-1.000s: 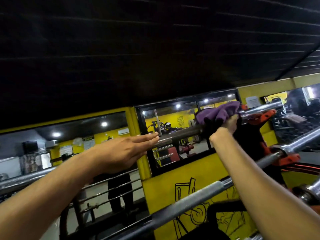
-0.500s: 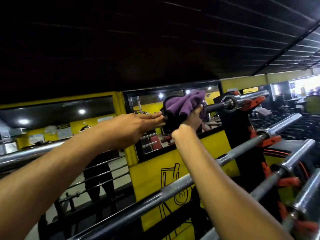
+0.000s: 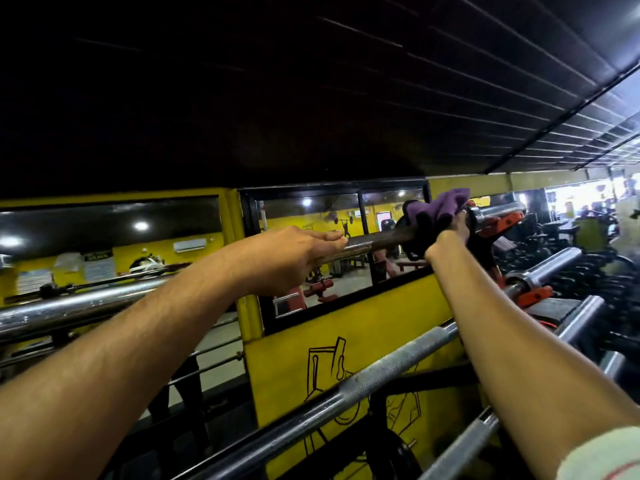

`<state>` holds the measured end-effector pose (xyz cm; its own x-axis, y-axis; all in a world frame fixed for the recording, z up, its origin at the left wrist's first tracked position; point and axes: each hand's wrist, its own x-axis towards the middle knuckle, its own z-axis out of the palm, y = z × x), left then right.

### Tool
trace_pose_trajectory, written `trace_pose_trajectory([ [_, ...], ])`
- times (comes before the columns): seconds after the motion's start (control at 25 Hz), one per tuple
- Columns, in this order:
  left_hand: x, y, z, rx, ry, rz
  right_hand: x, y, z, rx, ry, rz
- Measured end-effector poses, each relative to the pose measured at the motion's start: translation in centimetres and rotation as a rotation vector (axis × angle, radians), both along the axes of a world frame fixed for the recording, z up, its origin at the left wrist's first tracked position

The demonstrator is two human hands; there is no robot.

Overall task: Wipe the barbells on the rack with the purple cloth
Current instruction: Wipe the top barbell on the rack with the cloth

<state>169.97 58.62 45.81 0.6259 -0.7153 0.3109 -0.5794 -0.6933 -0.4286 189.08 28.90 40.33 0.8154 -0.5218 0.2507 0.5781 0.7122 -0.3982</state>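
Purple cloth [image 3: 437, 206], soft and bunched, is gripped by the right hand [image 3: 450, 233] against the top barbell [image 3: 377, 241] near its collar. The bar, judged heavy and stiff, is steadied beneath the left hand [image 3: 294, 259], fingers loosely draped.

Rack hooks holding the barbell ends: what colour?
Orange-red rack hooks, seen best in the head view, right of the purple cloth.
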Motion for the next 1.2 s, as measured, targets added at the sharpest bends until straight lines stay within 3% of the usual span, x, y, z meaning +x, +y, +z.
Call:
trace_pose_trajectory([
  [0.08,0.3,0.1,0.1,-0.016,0.004,-0.001,-6.2,5.1,0.4,0.067,0.077,-0.004],
  [0.16,0.2,-0.1,0.2,-0.009,0.006,0.016,-7.8,9.0,-0.9,-0.056,0.166,0.026],
  [0.28,0.0,-0.2,0.0,-0.034,-0.007,0.026,-8.9,12.0,-1.9,-0.132,0.095,0.129],
  [0.4,-0.1,-0.2,-0.1,-0.035,-0.007,0.035,-9.3,9.2,-0.7,-0.16,0.111,-0.009],
  [0.68,0.2,-0.4,-0.1,-0.011,-0.019,0.037,-7.3,1.9,1.0,-0.451,0.346,-0.322],
  [0.84,0.3,-0.3,0.0,-0.028,-0.009,0.014,-7.3,4.3,0.3,-0.397,0.335,-0.197],
  [0.96,-0.2,-0.3,0.1,-0.033,-0.002,-0.008,-8.8,8.8,-1.8,-0.273,0.164,0.002],
  [1.2,-1.1,-0.4,0.0,0.014,-0.012,0.029,-13.3,9.6,-5.0,-0.516,0.17,0.109],
])
